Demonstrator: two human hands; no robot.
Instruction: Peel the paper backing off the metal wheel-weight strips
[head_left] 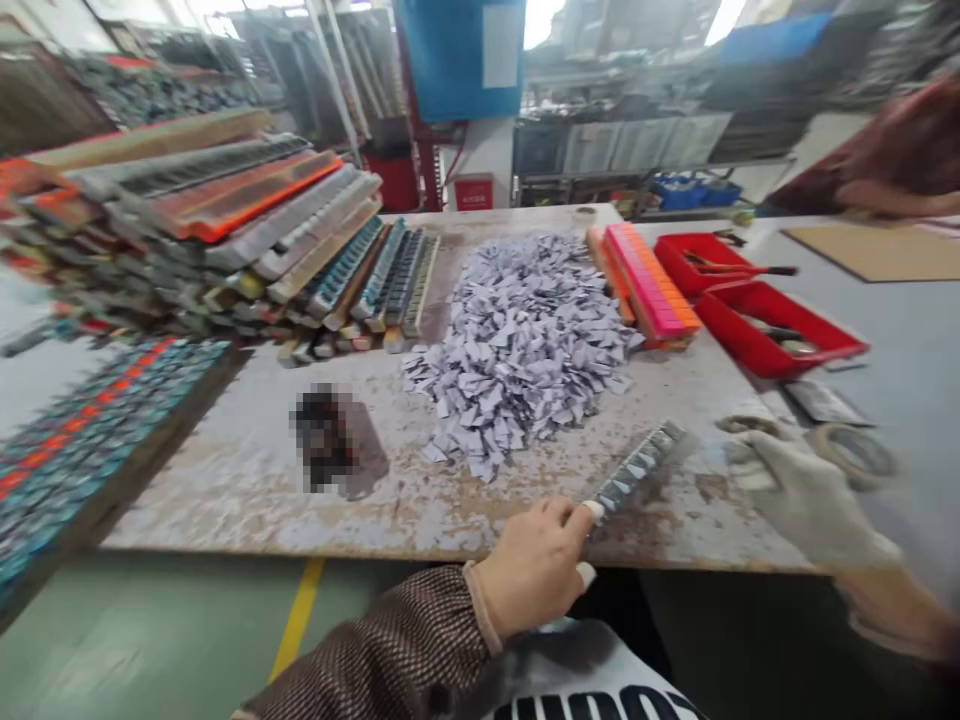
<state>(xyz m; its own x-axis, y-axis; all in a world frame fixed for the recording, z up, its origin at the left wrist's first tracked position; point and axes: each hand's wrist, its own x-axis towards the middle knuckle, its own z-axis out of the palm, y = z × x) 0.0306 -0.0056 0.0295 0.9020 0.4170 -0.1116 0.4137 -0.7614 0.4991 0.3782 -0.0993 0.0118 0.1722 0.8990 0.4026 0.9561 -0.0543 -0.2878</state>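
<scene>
Slim grey, pale-flecked bar [634,472] is held by its near end in left hand [534,568], presumably leaving its face exposed; white-gloved right hand's [804,495] grip can't be told.

Floor [202,640] green, marked with yellow stripe [296,620]. Table [225,500] surface worn, patchy. White column [491,150] visible below blue panel [442,60]. Background brightly lit.

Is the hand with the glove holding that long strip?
No, the left hand grips the strip by its near end, and the gloved right hand is apart from it.
</scene>
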